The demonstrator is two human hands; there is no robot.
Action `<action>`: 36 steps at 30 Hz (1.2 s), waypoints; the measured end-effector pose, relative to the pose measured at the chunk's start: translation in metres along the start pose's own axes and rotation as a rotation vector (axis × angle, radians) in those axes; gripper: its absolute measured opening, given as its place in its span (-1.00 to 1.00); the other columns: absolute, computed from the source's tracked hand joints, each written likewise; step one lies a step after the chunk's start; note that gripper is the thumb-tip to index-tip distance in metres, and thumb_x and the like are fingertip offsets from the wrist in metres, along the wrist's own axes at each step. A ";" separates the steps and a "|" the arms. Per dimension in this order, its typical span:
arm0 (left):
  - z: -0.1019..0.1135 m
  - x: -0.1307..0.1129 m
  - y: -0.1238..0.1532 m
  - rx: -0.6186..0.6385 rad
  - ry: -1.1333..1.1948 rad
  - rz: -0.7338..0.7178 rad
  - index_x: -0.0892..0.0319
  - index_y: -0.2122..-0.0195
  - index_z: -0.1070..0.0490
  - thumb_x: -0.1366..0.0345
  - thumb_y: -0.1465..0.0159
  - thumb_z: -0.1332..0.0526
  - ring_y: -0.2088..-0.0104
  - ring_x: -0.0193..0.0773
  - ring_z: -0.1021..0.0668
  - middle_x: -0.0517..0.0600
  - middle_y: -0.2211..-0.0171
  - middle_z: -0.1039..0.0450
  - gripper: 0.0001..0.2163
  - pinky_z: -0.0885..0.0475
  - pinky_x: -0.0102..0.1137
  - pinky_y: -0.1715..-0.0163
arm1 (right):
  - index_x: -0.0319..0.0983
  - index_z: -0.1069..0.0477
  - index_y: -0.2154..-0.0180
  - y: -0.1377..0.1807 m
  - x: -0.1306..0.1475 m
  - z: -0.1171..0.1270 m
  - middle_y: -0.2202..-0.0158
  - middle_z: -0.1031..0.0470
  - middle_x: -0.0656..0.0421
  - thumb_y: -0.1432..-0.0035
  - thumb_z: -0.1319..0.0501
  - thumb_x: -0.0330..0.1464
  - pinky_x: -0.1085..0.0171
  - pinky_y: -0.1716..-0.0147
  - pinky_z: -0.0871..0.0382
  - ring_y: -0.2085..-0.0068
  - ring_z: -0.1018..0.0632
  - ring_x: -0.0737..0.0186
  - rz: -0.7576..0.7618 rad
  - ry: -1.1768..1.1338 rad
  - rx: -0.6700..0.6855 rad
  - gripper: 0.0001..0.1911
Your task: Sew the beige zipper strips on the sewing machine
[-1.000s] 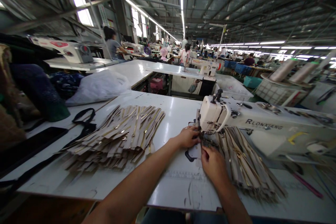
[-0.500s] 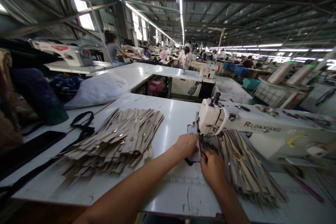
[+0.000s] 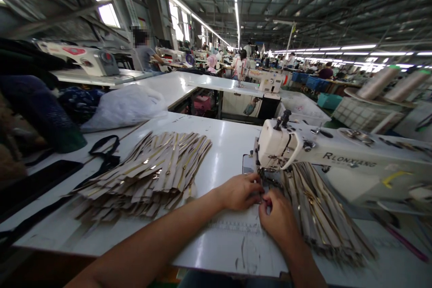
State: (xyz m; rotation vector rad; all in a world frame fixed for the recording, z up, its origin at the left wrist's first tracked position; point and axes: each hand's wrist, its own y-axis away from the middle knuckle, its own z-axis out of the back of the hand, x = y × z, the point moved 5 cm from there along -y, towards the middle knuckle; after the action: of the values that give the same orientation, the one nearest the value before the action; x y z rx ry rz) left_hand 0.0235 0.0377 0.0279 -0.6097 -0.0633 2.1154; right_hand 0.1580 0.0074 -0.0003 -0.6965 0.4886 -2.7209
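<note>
Just in front of the needle area of a white sewing machine [image 3: 275, 148], my two hands meet. My left hand [image 3: 240, 192] is closed, its fingertips bent toward the right hand. My right hand [image 3: 277, 213] pinches with thumb and forefinger beside them. Whatever lies between the fingertips is too small and covered to name. A fanned pile of beige zippers with gold teeth [image 3: 165, 166] lies left of my hands. More such zippers [image 3: 313, 207] hang together under the machine arm, right of my right hand.
The white table [image 3: 216, 243] carries a black strap [image 3: 104, 148] and a dark flat object [image 3: 43, 184] at left. Behind them sits a white plastic bag [image 3: 128, 103]. Thread cones [image 3: 378, 83] stand at right. A person [image 3: 145, 54] works farther back at left.
My left hand has come back slightly from the needle area, and its fingers now meet those of my right hand. The view has shifted a little. Both zipper piles lie as before.
</note>
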 end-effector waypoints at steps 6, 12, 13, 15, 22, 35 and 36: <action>-0.001 0.001 0.001 -0.016 -0.005 0.001 0.17 0.03 -0.46 0.28 -0.26 -0.21 0.17 -0.16 -0.51 0.08 0.07 -0.37 -0.74 -0.46 -0.29 0.12 | -0.19 -0.27 0.49 0.002 0.000 0.003 0.49 -0.37 0.20 -0.06 -0.08 -0.44 0.29 0.38 -0.19 0.43 -0.42 0.27 0.002 -0.021 0.004 -0.90; 0.000 -0.001 0.002 -0.034 -0.027 -0.001 0.15 0.08 -0.50 0.26 -0.27 -0.22 0.19 -0.18 -0.51 0.07 0.11 -0.41 -0.78 -0.45 -0.29 0.13 | -0.19 -0.27 0.52 0.002 0.000 0.004 0.50 -0.36 0.21 -0.09 -0.06 -0.42 0.30 0.38 -0.17 0.44 -0.41 0.28 -0.001 0.046 0.014 -0.84; 0.000 -0.001 0.002 -0.039 -0.029 0.002 0.15 0.09 -0.51 0.25 -0.28 -0.21 0.19 -0.19 -0.51 0.06 0.12 -0.41 -0.79 -0.45 -0.31 0.13 | -0.19 -0.28 0.51 0.002 0.000 0.004 0.49 -0.36 0.21 -0.10 -0.06 -0.42 0.30 0.37 -0.17 0.43 -0.41 0.28 0.001 0.067 0.015 -0.84; 0.000 -0.001 0.002 -0.045 -0.033 0.010 0.14 0.11 -0.52 0.25 -0.29 -0.20 0.21 -0.21 -0.51 0.06 0.15 -0.42 -0.80 -0.45 -0.33 0.16 | -0.19 -0.31 0.49 0.002 0.002 0.005 0.47 -0.38 0.20 -0.12 -0.06 -0.41 0.29 0.37 -0.16 0.40 -0.44 0.26 -0.003 0.112 0.017 -0.84; -0.002 0.001 0.001 -0.062 -0.164 0.038 0.15 0.14 -0.51 0.29 -0.33 -0.12 0.19 -0.17 -0.49 0.06 0.21 -0.46 -0.81 -0.43 -0.32 0.16 | -0.19 -0.42 0.39 0.001 0.006 0.007 0.34 -0.46 0.16 -0.16 -0.06 -0.39 0.29 0.32 -0.21 0.27 -0.51 0.20 -0.022 0.162 0.023 -0.83; -0.007 0.004 -0.002 -0.074 -0.256 0.182 0.22 0.13 -0.43 0.25 -0.37 -0.06 0.12 -0.12 -0.43 0.10 0.17 -0.44 -0.78 -0.39 -0.25 0.09 | -0.27 -0.44 0.03 -0.015 0.006 -0.006 0.13 -0.56 0.03 -0.17 -0.06 -0.43 0.26 0.25 -0.33 0.18 -0.58 0.13 -0.020 0.228 0.076 -0.65; -0.007 0.004 -0.002 -0.079 -0.247 0.187 0.22 0.08 -0.42 0.25 -0.37 -0.07 0.10 -0.11 -0.42 0.10 0.14 -0.44 -0.77 -0.38 -0.24 0.08 | -0.27 -0.43 0.01 -0.015 0.006 -0.007 0.12 -0.56 0.03 -0.17 -0.06 -0.42 0.25 0.26 -0.33 0.18 -0.59 0.13 -0.012 0.240 0.074 -0.63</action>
State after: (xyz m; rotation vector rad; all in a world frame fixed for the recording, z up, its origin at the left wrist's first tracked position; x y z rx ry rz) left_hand 0.0259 0.0409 0.0204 -0.4098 -0.2364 2.3708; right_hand 0.1466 0.0204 0.0026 -0.3559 0.4340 -2.8325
